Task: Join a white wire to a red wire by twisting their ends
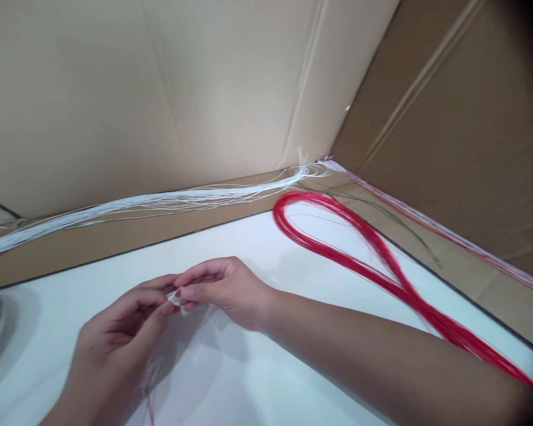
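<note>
A left hand (113, 334) and a right hand (233, 290) pinch a small white piece (174, 298) between their fingertips above a white table (244, 239). From here it looks light, soft and easily crushed, best held gently by its edges.

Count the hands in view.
2: the left hand and, to its right, the right hand, both pinching a small white piece above the white table.

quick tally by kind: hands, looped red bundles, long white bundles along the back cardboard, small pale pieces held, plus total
Hands: 2 (left hand, right hand)
Looped red bundle: 1
Long white bundle: 1
Small pale piece: 1
Total: 5
</note>
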Demonstrator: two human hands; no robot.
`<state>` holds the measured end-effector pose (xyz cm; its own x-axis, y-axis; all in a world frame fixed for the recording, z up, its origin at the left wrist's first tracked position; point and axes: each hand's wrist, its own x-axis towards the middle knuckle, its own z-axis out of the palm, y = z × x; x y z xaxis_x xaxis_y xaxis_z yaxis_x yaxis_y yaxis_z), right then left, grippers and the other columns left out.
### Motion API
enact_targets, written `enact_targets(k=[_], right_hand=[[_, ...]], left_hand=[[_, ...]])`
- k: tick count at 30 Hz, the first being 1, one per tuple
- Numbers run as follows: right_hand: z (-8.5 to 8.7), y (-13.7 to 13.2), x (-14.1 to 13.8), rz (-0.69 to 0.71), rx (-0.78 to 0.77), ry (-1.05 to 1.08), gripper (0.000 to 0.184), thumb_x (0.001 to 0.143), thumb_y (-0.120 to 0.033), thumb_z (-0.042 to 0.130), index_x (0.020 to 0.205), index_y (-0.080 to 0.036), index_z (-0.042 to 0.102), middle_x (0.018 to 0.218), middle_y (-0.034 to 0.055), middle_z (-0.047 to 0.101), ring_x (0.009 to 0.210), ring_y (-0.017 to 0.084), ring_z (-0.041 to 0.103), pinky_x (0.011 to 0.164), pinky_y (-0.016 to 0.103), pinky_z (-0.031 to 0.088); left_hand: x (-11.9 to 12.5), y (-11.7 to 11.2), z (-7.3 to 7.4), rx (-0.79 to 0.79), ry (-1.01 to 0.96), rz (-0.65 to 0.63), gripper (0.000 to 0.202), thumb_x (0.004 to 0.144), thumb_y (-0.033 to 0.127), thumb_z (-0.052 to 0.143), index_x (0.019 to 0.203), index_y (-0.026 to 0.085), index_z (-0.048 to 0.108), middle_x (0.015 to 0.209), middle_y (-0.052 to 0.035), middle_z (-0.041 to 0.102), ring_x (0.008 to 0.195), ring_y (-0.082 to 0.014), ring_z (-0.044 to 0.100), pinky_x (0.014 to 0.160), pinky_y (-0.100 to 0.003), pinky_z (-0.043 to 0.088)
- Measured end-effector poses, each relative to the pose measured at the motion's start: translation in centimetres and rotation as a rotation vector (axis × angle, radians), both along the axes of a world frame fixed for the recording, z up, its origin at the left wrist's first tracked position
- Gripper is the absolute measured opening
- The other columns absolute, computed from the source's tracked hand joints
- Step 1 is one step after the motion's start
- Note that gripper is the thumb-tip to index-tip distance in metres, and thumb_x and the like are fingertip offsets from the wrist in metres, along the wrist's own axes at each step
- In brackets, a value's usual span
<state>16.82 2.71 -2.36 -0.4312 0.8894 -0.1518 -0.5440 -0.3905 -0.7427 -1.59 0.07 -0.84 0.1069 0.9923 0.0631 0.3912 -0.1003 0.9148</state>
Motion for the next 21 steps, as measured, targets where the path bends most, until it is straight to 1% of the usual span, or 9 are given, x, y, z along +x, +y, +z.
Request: enact_targets(k=[1, 2, 5, 7, 11, 15, 21], right_hand=[[0.0, 0.0, 0.0, -0.001, -0.003, 0.001, 0.033, 0.055, -0.028, 0.094, 0.081, -0.015, 0.078, 0.073, 0.0014, 0.074, 0.068, 0.012, 0.068, 0.076, 0.027, 0.054], [0.0, -0.1, 0.1, -0.003, -0.002, 0.001, 0.032, 0.058, -0.029, 0.093, 0.082, -0.015, 0.078, 0.074, 0.0020, 0.074, 0.068, 0.012, 0.069, 0.076, 0.027, 0.054], [0.2, -0.2, 0.2, 0.003, 0.008, -0.012, 0.027, 0.064, -0.029, 0.090, 0.083, -0.014, 0.078, 0.073, 0.0026, 0.075, 0.068, 0.012, 0.070, 0.074, 0.026, 0.055], [0.3, -0.2, 0.3, 0.010, 0.009, -0.016, 0.024, 0.066, -0.028, 0.089, 0.083, -0.014, 0.078, 0.073, 0.0022, 0.075, 0.068, 0.011, 0.070, 0.071, 0.023, 0.054], [0.6, -0.2, 0.5, 0.023, -0.005, -0.011, 0.021, 0.069, -0.026, 0.088, 0.082, -0.014, 0.078, 0.071, 0.0011, 0.073, 0.066, 0.009, 0.067, 0.067, 0.020, 0.054], [0.7, -0.2, 0.7, 0.042, -0.015, -0.030, 0.020, 0.069, -0.026, 0.089, 0.079, -0.014, 0.076, 0.073, 0.0017, 0.073, 0.068, 0.009, 0.067, 0.066, 0.020, 0.052], [0.7, -0.3, 0.8, 0.052, 0.020, -0.023, 0.020, 0.069, -0.025, 0.090, 0.077, -0.015, 0.074, 0.067, -0.0011, 0.069, 0.062, 0.006, 0.063, 0.066, 0.019, 0.050]], left_hand=[[0.6, -0.2, 0.5, -0.031, 0.008, 0.014, 0.014, 0.082, 0.041, 0.072, 0.079, 0.028, 0.071, 0.117, 0.0009, 0.074, 0.105, -0.0246, 0.070, 0.084, -0.029, 0.059], [1.1, -0.4, 1.0, -0.013, -0.016, 0.031, 0.020, 0.081, 0.045, 0.072, 0.074, 0.026, 0.070, 0.111, -0.0020, 0.075, 0.102, -0.0252, 0.070, 0.080, -0.029, 0.060], [2.0, -0.6, 1.7, -0.014, -0.067, 0.087, 0.023, 0.082, 0.042, 0.069, 0.070, 0.023, 0.069, 0.109, -0.0047, 0.075, 0.103, -0.0232, 0.069, 0.083, -0.028, 0.057], [2.2, -0.7, 1.8, -0.037, -0.089, 0.088, 0.019, 0.083, 0.038, 0.069, 0.070, 0.023, 0.069, 0.109, -0.0034, 0.074, 0.103, -0.0208, 0.068, 0.085, -0.027, 0.054], [2.3, -0.8, 1.7, -0.078, -0.136, 0.088, 0.017, 0.083, 0.032, 0.066, 0.068, 0.024, 0.068, 0.109, -0.0003, 0.073, 0.101, -0.0172, 0.067, 0.084, -0.025, 0.052], [2.5, -0.9, 1.9, -0.096, -0.141, 0.101, 0.016, 0.082, 0.030, 0.066, 0.068, 0.024, 0.068, 0.108, 0.0006, 0.074, 0.096, -0.0159, 0.068, 0.083, -0.026, 0.052], [2.6, -0.9, 2.0, -0.072, -0.145, 0.098, 0.016, 0.082, 0.028, 0.065, 0.066, 0.024, 0.067, 0.108, 0.0016, 0.074, 0.094, -0.0150, 0.068, 0.083, -0.026, 0.052]])
